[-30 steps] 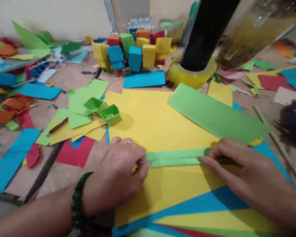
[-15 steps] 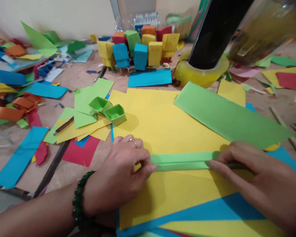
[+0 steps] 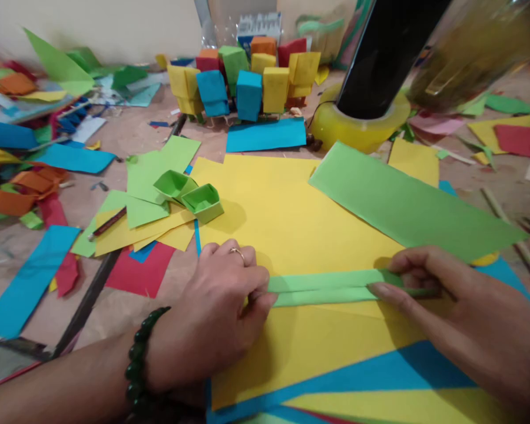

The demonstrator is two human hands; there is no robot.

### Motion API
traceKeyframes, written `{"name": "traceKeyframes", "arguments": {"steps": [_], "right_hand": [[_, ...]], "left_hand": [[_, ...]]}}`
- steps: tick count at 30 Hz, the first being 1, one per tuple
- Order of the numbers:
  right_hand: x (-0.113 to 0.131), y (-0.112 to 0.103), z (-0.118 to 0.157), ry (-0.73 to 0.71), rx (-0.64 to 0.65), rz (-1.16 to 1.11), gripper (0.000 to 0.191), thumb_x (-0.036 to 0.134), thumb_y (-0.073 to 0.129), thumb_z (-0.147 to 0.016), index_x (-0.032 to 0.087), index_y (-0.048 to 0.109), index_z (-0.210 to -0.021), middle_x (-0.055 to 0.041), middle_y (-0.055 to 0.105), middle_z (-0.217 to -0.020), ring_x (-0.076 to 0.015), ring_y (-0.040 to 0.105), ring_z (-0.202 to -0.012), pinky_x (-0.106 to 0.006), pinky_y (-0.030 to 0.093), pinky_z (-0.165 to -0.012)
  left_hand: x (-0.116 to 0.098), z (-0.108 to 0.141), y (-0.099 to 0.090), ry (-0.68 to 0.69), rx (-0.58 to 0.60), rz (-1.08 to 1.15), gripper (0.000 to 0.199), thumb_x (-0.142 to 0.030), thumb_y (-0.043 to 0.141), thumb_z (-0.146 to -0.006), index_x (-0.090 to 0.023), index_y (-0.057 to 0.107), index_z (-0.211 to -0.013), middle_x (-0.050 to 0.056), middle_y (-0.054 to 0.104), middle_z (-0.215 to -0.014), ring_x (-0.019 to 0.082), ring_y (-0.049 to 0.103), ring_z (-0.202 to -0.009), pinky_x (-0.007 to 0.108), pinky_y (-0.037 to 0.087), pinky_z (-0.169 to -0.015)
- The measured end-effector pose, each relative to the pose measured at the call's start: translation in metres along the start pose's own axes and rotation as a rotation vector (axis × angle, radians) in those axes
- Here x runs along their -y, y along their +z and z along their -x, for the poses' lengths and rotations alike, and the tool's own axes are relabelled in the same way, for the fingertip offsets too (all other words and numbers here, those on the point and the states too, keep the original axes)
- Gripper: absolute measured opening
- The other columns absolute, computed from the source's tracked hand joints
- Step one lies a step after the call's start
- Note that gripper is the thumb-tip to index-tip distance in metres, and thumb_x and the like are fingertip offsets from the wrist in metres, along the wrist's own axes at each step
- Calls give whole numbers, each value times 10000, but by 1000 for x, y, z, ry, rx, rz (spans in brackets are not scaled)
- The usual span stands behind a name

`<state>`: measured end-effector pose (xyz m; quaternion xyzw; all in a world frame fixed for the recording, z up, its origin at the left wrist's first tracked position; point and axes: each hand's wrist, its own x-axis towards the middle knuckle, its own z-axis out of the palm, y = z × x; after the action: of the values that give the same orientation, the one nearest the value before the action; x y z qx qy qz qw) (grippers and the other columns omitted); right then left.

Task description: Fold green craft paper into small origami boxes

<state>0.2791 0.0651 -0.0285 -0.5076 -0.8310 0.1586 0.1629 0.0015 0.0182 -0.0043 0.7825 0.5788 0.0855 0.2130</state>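
Observation:
A folded green paper strip (image 3: 322, 287) lies across yellow paper (image 3: 282, 206), with a lengthwise seam between its two folded edges. My left hand (image 3: 227, 300), a ring on one finger and green beads at the wrist, pinches the strip's left end. At the other end, my right hand (image 3: 459, 312) grips it between thumb and curled fingers; some of the strip shows past the thumb. Behind the right hand lies a flat green paper piece (image 3: 410, 203). Two small open green paper boxes (image 3: 202, 203) sit beyond my left hand.
Several folded paper block figures (image 3: 249, 97) stand at the back. A phone (image 3: 391, 59) leans upright in a yellow tape roll (image 3: 362, 129), near a clear jar (image 3: 472, 53). Paper scraps (image 3: 30, 188) and a pen (image 3: 108, 222) lie left; a thin stick (image 3: 512, 235) lies right.
The view has shifted slightly, so the background sits a little further left and up. My right fingers have lifted slightly at the strip's right end; the left hand keeps its pinch.

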Motion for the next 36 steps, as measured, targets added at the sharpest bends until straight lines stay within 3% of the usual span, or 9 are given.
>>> {"name": "traceKeyframes", "arguments": {"steps": [11,18,27,30,32,36], "right_hand": [[0,-2,2,43,61,-54,223,444,560,-853,230,590,-906,-28,637,-744,-177,603,-644,-271,499,-524],[1,0,0,99,81,-73,261,483,562,-841,228,600,-880,-37,635,-720,-185,604,-636,-272,483,-511],[-10,3,5,24,34,26,329,578,523,-842,259,581,-902,-21,642,-727,-174,608,-616,-252,467,-471],[-12,5,5,17,24,21,318,572,535,-838,264,579,-901,-15,638,-720,-171,603,-609,-246,458,-457],[-10,5,4,10,22,17,307,560,540,-839,261,581,-897,-16,638,-721,-170,600,-608,-248,457,-460],[-5,2,1,24,50,-14,288,524,545,-846,243,591,-890,-28,646,-737,-175,604,-623,-262,477,-488]], "left_hand": [[1,3,1,15,-42,-82,244,-245,553,-822,-176,508,-592,15,490,-668,173,396,-709,322,244,-658],[1,2,0,30,-43,-86,258,-246,548,-829,-174,498,-586,10,492,-670,165,392,-695,323,233,-660],[7,2,0,26,-24,-83,327,-356,571,-855,-169,495,-597,9,501,-662,168,421,-714,332,250,-667],[8,4,2,15,-71,-86,247,-385,582,-854,-175,566,-725,20,535,-744,173,445,-747,330,298,-690],[9,5,4,66,-128,-103,144,-327,564,-869,-205,617,-924,43,570,-904,191,474,-845,342,335,-751],[12,8,6,389,-93,-170,383,-165,443,-907,-306,532,-1251,33,553,-1188,194,470,-1038,338,338,-876]]}}
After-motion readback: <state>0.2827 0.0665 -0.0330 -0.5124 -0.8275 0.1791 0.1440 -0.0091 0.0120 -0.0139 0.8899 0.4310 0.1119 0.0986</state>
